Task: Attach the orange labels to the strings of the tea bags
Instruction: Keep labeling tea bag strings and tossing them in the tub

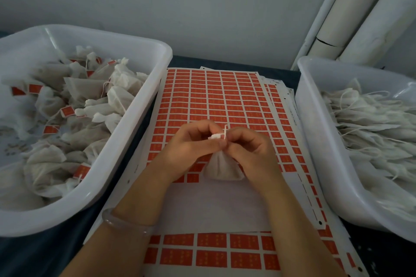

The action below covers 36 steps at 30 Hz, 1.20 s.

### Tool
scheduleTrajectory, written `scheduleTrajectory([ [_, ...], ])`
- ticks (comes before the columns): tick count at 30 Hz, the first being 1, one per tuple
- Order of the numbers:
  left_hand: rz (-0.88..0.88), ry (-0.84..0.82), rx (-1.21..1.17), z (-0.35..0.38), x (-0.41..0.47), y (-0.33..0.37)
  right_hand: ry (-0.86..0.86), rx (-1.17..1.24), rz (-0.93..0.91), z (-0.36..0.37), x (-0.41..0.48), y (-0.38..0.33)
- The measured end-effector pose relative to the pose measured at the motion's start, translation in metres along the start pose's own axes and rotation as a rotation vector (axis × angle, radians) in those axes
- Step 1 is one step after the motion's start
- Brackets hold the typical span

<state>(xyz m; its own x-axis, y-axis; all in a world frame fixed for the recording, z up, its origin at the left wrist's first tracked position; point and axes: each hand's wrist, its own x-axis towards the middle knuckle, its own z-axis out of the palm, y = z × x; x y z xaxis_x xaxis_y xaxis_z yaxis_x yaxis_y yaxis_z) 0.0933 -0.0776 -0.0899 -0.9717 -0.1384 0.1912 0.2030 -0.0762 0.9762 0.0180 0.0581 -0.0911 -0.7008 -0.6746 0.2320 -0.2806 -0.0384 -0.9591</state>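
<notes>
While both hands meet over the middle of the worktop, a single tea bag [221, 170] hangs between them. It is a pale, soft pouch of matte, fibrous mesh, gathered at the neck and flaring to a rounded bottom just above a sheet of orange labels [225, 96]. The left hand [191, 146], curled, pinches the bag's bunched top, where a small white scrap [214, 136] pokes out. The right hand [249, 148] pinches the thin white string [225, 131], whose end stands up above the grip. Whether that scrap is a folded label or part of the bag cannot be made out.

The sheet is white backing paper gridded with small orange rectangles, their print too fine to read. A bare white band runs across it beneath the wrists, and more sheets [283, 92] fan out from under its right edge. A clear, glassy bracelet [126, 224] rings the left wrist.

On the left, a white plastic tub [135, 132] with rounded corners holds crumpled bags [74, 96] already carrying orange tags [67, 111]. On the right, a second tub [315, 123], cut off by the frame, holds flat bags [371, 123] with loose strings. Pale pipes [360, 18] lean in the corner against a grey wall [180, 7].
</notes>
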Motion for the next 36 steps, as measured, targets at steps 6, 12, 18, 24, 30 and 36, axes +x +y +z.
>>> scheduleTrajectory([
  [6,-0.058,0.121,0.091,0.005,0.001,0.000,0.087,-0.192,-0.126,0.006,0.000,0.002],
  [12,-0.117,0.302,0.119,0.011,0.003,-0.001,0.134,-0.343,-0.263,0.008,0.002,0.003],
  [18,-0.031,0.347,0.046,0.009,0.002,0.002,0.145,-0.345,-0.230,0.009,0.001,0.005],
  [24,0.101,0.293,0.429,0.007,0.001,0.005,0.207,-0.304,-0.250,0.010,0.001,0.006],
  [30,0.094,0.289,0.694,0.012,0.001,0.007,0.276,-0.441,-0.394,0.010,0.003,0.011],
  [36,-0.420,0.210,-0.244,0.010,0.001,0.014,0.251,-0.518,-0.473,0.013,0.002,0.011],
])
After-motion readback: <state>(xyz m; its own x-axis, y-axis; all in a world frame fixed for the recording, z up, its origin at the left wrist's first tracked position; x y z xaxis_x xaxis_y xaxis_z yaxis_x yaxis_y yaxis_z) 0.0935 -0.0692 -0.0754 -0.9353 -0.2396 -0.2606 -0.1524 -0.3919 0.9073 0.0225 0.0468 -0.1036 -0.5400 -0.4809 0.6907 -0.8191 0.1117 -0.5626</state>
